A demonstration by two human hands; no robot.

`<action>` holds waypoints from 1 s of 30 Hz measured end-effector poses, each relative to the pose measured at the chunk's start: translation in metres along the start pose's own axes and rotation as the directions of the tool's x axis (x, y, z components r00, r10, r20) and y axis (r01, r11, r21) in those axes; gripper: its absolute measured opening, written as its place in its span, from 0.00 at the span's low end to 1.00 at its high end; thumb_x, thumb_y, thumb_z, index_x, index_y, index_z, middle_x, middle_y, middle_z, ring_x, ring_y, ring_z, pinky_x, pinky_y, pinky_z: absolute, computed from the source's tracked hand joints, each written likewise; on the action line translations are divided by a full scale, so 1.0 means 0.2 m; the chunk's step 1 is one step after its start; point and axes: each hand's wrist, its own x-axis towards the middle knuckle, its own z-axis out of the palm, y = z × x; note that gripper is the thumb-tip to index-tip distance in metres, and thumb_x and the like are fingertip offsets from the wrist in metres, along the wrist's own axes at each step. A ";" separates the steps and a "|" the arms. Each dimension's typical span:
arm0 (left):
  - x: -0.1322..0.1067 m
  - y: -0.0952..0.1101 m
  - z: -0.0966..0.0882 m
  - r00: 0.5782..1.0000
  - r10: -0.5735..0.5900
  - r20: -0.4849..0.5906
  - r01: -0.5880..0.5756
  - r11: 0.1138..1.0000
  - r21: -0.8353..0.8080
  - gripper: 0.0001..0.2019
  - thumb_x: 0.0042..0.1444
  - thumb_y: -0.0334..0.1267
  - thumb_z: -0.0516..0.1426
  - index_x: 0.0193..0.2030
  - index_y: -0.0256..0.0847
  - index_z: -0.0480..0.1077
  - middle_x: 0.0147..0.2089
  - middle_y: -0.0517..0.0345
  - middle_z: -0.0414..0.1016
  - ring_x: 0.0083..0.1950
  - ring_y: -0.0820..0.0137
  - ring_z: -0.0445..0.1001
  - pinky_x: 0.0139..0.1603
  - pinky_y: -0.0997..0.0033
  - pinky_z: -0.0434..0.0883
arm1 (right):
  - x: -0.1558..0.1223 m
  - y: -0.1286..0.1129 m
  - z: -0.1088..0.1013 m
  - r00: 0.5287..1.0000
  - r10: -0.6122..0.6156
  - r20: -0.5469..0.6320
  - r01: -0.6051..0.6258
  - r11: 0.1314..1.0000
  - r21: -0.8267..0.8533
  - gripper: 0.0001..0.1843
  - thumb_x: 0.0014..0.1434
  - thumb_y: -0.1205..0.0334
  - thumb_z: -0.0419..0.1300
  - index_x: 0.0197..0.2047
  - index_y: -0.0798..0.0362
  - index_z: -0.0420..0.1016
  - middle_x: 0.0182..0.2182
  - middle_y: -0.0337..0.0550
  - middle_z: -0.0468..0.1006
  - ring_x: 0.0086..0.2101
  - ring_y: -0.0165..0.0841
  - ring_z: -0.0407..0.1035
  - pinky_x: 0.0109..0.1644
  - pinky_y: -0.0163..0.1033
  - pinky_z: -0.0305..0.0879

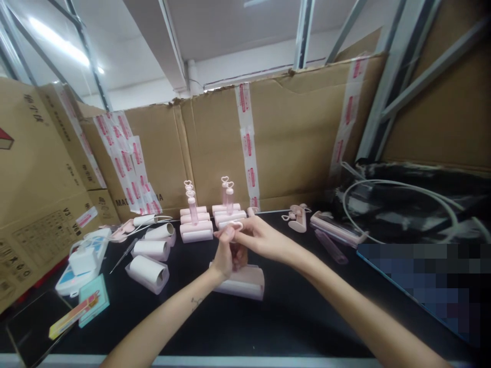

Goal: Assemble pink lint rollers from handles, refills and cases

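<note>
My left hand point(225, 254) and my right hand point(258, 236) meet over the middle of the table, fingers pinched together. Between their fingertips a small pink heart-shaped ring piece point(238, 225) shows; the rest of what they hold is hidden. Just below them lies a pale pink roller-shaped case point(245, 282), partly covered by my left hand. Behind the hands stand two groups of similar pink cases, a left group point(196, 228) and a right group point(226, 208). Clear pink tubes with heart-ring tops point(193, 209) rise upright from them.
White rolls in translucent holders point(148, 270) lie at left, beside a thin screwdriver-like tool point(123, 256), a white-blue case point(84, 260) and a teal packet point(94, 301). Pink parts point(297, 220) and a clear tube point(330, 248) lie right, near black plastic point(414, 204). Cardboard point(307, 138) walls the back.
</note>
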 end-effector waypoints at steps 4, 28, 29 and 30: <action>-0.01 -0.01 0.00 0.999 0.044 -0.001 -0.044 0.999 0.005 0.31 0.40 0.70 0.46 0.09 0.42 0.51 0.06 0.68 0.44 0.07 0.82 0.44 0.09 0.78 0.39 | 0.01 -0.06 -0.06 0.996 -0.016 0.088 0.030 0.986 -0.161 0.18 0.56 0.53 0.53 0.32 0.60 0.75 0.24 0.42 0.77 0.25 0.34 0.72 0.29 0.35 0.68; -0.06 0.05 -0.04 0.996 0.006 0.094 -0.010 0.999 0.047 0.34 0.41 0.74 0.45 0.08 0.42 0.56 0.07 0.62 0.49 0.09 0.76 0.53 0.10 0.74 0.46 | 0.10 -0.05 0.05 0.972 -0.119 0.204 0.130 0.991 -0.040 0.23 0.58 0.63 0.48 0.56 0.52 0.68 0.48 0.47 0.76 0.45 0.37 0.71 0.42 0.41 0.70; -0.07 0.05 -0.03 0.998 0.014 0.069 -0.017 0.999 0.043 0.34 0.42 0.72 0.46 0.08 0.43 0.53 0.07 0.63 0.47 0.09 0.77 0.51 0.10 0.74 0.45 | 0.10 -0.05 0.06 0.966 -0.136 0.221 0.145 0.989 -0.022 0.24 0.55 0.66 0.48 0.55 0.53 0.69 0.47 0.47 0.76 0.44 0.36 0.71 0.42 0.40 0.70; -0.07 0.04 -0.02 0.999 0.022 0.042 -0.023 0.999 0.041 0.33 0.42 0.72 0.46 0.07 0.44 0.51 0.07 0.64 0.45 0.08 0.78 0.48 0.10 0.74 0.43 | 0.11 -0.05 0.06 0.961 -0.144 0.235 0.151 0.988 -0.014 0.25 0.53 0.69 0.48 0.53 0.54 0.71 0.45 0.46 0.77 0.42 0.36 0.72 0.41 0.39 0.70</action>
